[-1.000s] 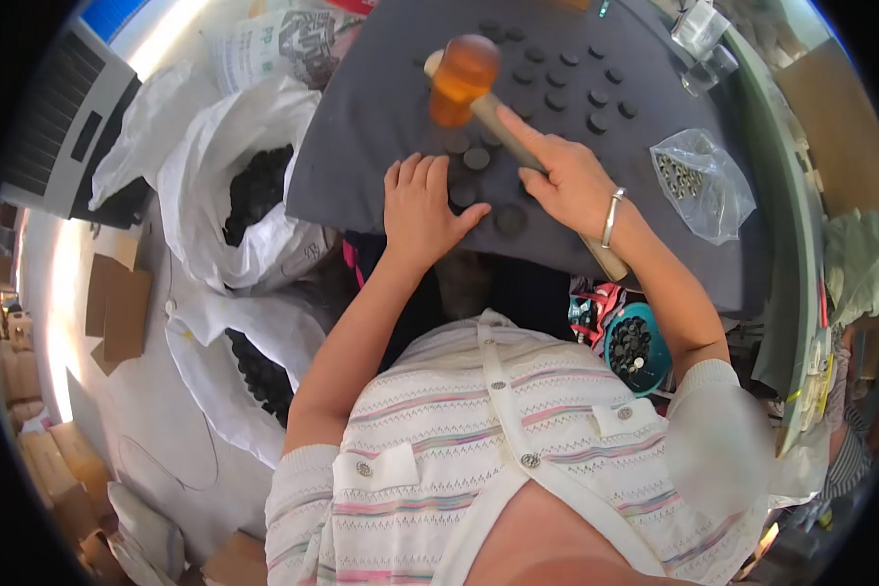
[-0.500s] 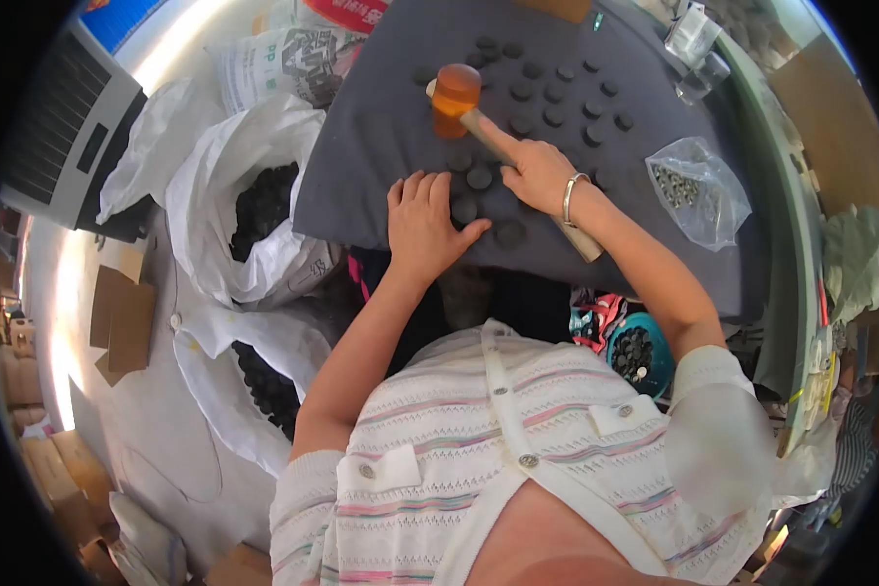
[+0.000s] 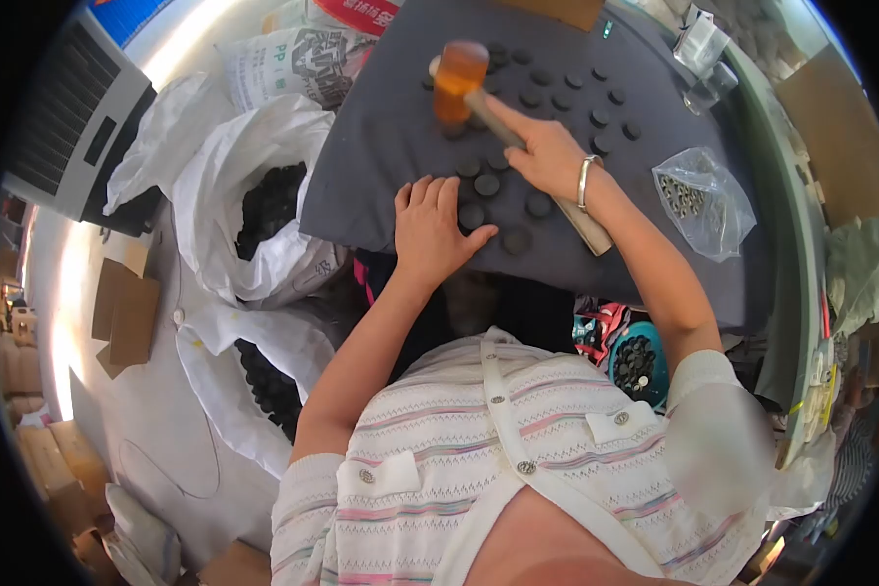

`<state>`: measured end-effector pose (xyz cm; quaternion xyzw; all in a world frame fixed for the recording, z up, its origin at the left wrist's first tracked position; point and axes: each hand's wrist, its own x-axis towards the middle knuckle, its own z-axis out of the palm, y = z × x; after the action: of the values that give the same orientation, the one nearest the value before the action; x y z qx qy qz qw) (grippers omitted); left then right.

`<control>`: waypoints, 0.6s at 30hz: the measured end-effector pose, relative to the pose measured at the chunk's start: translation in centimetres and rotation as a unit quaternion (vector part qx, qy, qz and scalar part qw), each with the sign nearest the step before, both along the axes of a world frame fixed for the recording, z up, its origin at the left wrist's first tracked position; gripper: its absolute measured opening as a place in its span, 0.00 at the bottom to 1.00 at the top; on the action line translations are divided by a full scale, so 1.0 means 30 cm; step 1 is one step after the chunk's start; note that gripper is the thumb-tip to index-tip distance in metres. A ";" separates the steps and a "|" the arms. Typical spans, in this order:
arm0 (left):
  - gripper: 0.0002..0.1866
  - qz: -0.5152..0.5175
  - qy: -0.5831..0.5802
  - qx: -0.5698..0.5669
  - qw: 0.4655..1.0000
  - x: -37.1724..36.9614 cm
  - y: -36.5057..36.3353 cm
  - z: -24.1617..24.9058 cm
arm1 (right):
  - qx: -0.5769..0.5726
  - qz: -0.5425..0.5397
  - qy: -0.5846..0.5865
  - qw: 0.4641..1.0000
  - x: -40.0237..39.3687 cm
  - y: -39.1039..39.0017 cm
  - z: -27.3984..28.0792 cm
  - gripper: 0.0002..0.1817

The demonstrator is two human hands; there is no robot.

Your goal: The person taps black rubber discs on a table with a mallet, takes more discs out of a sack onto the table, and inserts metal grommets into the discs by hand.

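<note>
My right hand (image 3: pixel 549 156) grips the wooden handle of a mallet, index finger stretched along it. The mallet's translucent orange head (image 3: pixel 459 82), slightly blurred, is over the far left part of the grey cloth surface (image 3: pixel 361 156). Near the front left edge, my left hand (image 3: pixel 430 220) lies flat on the cloth with its thumb spread and nothing visible in it. Beside its fingers are several round black discs (image 3: pixel 486 185). More black discs (image 3: pixel 562 102) are scattered beyond the mallet handle.
A clear plastic bag with small metal pieces (image 3: pixel 703 203) lies at the right. White sacks of black pieces (image 3: pixel 205 195) stand at the left. A teal basin (image 3: pixel 658 389) is below the front edge. Clear containers (image 3: pixel 701 41) sit at the back right.
The view has shifted slightly. The mallet head appears a little higher in the picture, lifted with my right hand. My left hand stays flat beside the discs.
</note>
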<state>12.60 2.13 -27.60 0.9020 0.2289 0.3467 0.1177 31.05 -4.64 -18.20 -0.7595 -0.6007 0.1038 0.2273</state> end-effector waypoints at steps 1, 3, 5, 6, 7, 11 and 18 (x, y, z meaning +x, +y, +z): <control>0.39 -0.004 0.007 -0.007 1.000 -0.008 -0.013 -0.007 | 0.032 -0.004 0.015 0.999 -0.019 -0.008 0.015 0.42; 0.39 -0.004 0.011 -0.018 1.000 -0.013 -0.022 -0.014 | -0.043 -0.010 -0.039 0.998 -0.034 -0.006 -0.052 0.41; 0.40 -0.009 0.000 -0.001 1.000 0.010 -0.007 0.002 | -0.074 -0.013 -0.036 0.997 -0.016 -0.018 -0.048 0.41; 0.40 -0.004 -0.007 0.009 1.000 0.013 -0.006 -0.009 | -0.064 -0.011 -0.029 0.997 -0.002 -0.032 -0.032 0.41; 0.40 -0.004 -0.003 0.015 1.000 -0.005 -0.013 -0.025 | -0.060 -0.013 -0.013 0.998 -0.006 -0.070 -0.019 0.42; 0.42 -0.001 -0.006 0.002 1.000 -0.006 -0.015 -0.025 | 0.064 0.031 -0.058 0.996 -0.017 -0.261 0.051 0.42; 0.47 -0.003 0.004 0.004 1.000 -0.019 -0.025 -0.019 | -0.043 0.028 -0.056 0.997 -0.058 -0.370 -0.005 0.42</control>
<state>12.03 1.38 -28.19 0.9045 0.2257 0.3434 0.1144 29.30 -15.75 -18.34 -0.7563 -0.6283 0.0928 0.1572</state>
